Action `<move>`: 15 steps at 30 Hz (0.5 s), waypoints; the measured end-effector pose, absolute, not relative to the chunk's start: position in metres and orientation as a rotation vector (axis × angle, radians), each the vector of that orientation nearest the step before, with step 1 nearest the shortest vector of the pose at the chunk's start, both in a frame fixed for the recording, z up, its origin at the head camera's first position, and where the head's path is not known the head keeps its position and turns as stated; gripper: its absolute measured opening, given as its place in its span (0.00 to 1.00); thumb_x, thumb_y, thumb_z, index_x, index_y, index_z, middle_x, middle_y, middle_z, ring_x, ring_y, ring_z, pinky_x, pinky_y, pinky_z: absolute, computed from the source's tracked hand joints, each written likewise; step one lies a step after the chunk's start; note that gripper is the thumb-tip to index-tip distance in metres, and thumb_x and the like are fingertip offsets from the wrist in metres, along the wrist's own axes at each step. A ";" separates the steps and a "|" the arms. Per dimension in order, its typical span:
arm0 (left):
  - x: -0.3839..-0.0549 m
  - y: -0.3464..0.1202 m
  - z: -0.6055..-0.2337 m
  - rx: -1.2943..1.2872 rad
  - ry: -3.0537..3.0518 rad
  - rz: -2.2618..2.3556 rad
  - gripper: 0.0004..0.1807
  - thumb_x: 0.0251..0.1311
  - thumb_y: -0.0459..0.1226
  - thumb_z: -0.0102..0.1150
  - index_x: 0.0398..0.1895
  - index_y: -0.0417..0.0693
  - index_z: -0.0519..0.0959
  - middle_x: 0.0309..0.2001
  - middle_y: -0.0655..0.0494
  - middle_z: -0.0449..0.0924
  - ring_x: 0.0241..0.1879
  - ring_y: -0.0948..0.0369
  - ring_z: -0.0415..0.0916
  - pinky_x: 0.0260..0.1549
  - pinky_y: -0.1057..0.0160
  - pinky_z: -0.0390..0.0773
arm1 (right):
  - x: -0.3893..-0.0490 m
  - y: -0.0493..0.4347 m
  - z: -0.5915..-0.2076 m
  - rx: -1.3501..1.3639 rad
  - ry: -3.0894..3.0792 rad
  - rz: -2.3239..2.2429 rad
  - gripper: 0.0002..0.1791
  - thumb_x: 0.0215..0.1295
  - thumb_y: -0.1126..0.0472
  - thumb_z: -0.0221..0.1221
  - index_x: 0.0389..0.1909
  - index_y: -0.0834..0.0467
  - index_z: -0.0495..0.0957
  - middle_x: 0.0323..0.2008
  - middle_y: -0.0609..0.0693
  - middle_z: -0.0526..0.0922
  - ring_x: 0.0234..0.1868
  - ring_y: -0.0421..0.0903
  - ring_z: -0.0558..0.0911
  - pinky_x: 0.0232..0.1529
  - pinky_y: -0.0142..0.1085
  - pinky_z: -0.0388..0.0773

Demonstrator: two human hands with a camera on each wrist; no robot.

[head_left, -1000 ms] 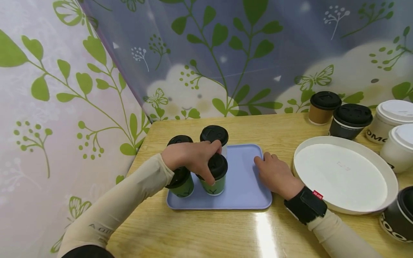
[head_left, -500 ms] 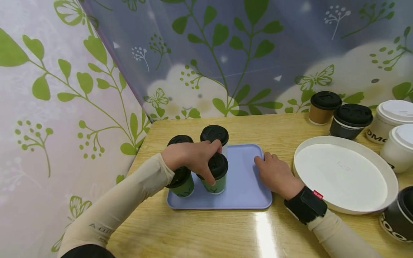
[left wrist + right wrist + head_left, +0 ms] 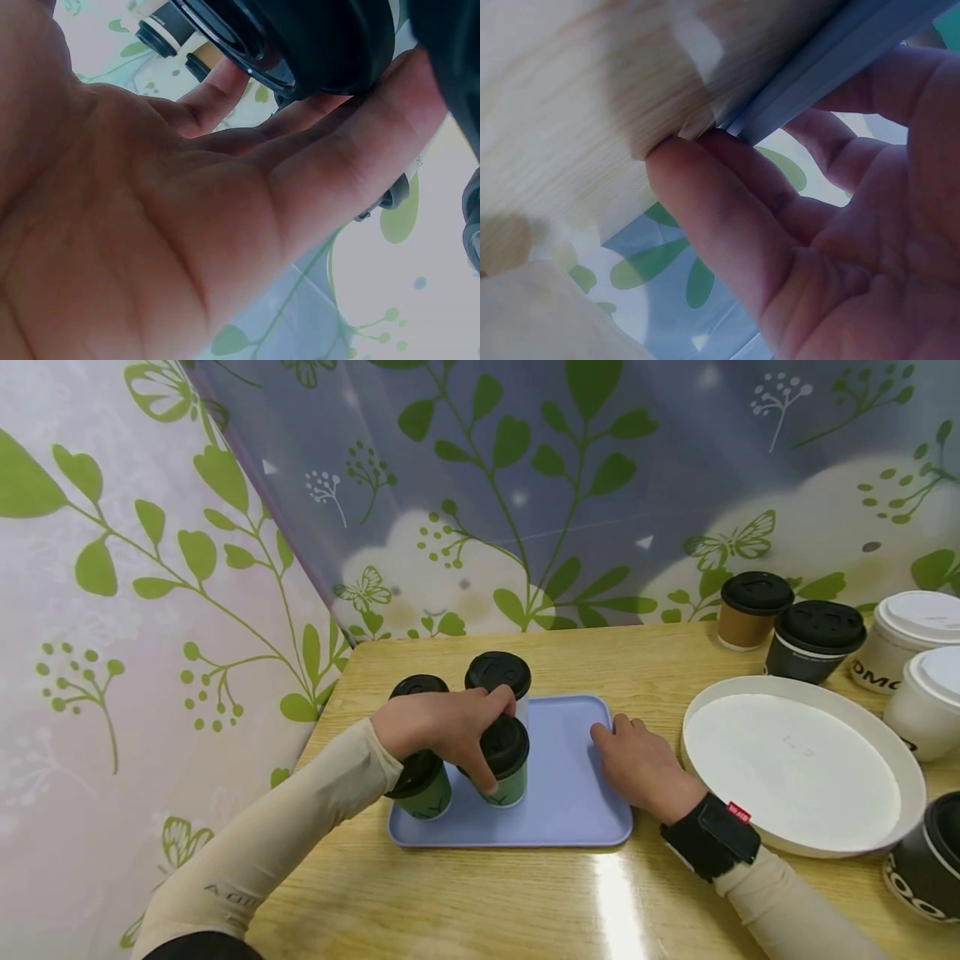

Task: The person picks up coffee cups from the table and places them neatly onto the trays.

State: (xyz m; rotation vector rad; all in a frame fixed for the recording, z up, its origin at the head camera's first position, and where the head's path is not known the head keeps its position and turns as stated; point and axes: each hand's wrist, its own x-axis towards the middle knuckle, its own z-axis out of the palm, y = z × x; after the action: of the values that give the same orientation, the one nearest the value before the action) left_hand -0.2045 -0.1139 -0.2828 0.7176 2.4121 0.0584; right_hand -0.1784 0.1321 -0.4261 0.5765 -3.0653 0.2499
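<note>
My left hand [image 3: 442, 727] grips a green paper cup [image 3: 512, 787] with a black lid from above, thumb on the near side. In the left wrist view the fingers curve around its dark lid [image 3: 315, 45]. The cup is upright over a lavender tray [image 3: 566, 802]; whether its base touches the tray is unclear. Another green cup [image 3: 423, 800] stands to its left, and two more black-lidded cups stand behind, partly covered by the hand. My right hand [image 3: 637, 764] holds the tray's right edge, its thumb and fingers about the rim [image 3: 817, 75] in the right wrist view.
A large round white tray [image 3: 798, 768] lies on the wooden table [image 3: 450, 902] to the right. Around it stand a brown cup [image 3: 744, 625], a black cup [image 3: 802, 660], white-lidded cups [image 3: 937, 710] and another black cup [image 3: 918, 877]. Patterned cloth walls rise behind and left.
The green cup in my left hand has shifted slightly away from me, toward the cup behind it. My right hand and the tray have stayed in place.
</note>
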 end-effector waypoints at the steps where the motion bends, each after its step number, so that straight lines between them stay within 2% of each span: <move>1: -0.204 -0.114 -0.282 0.718 2.415 0.058 0.45 0.54 0.51 0.79 0.67 0.56 0.60 0.66 0.48 0.67 0.62 0.56 0.72 0.60 0.53 0.73 | -0.178 0.132 -0.426 0.576 -3.066 0.251 0.11 0.73 0.67 0.57 0.52 0.66 0.76 0.36 0.62 0.74 0.34 0.55 0.74 0.29 0.47 0.76; 10: -0.191 -0.106 -0.255 0.703 2.494 0.023 0.50 0.53 0.53 0.79 0.73 0.56 0.57 0.68 0.48 0.65 0.58 0.55 0.75 0.56 0.52 0.75 | -0.177 0.133 -0.425 0.570 -3.074 0.262 0.11 0.73 0.66 0.57 0.53 0.65 0.76 0.36 0.61 0.73 0.34 0.55 0.74 0.29 0.47 0.76; 15: -0.177 -0.086 -0.236 0.797 2.550 0.002 0.49 0.55 0.52 0.78 0.73 0.53 0.58 0.65 0.46 0.66 0.50 0.54 0.77 0.51 0.55 0.77 | -0.177 0.134 -0.425 0.573 -3.056 0.243 0.10 0.73 0.66 0.58 0.51 0.65 0.76 0.34 0.61 0.72 0.32 0.55 0.73 0.27 0.46 0.75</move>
State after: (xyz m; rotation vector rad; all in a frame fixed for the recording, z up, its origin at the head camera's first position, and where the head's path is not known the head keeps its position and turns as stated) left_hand -0.1774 -0.0857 -0.2363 0.7974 2.5505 0.0019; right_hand -0.1769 0.1344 -0.4252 0.5730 -3.0564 0.2433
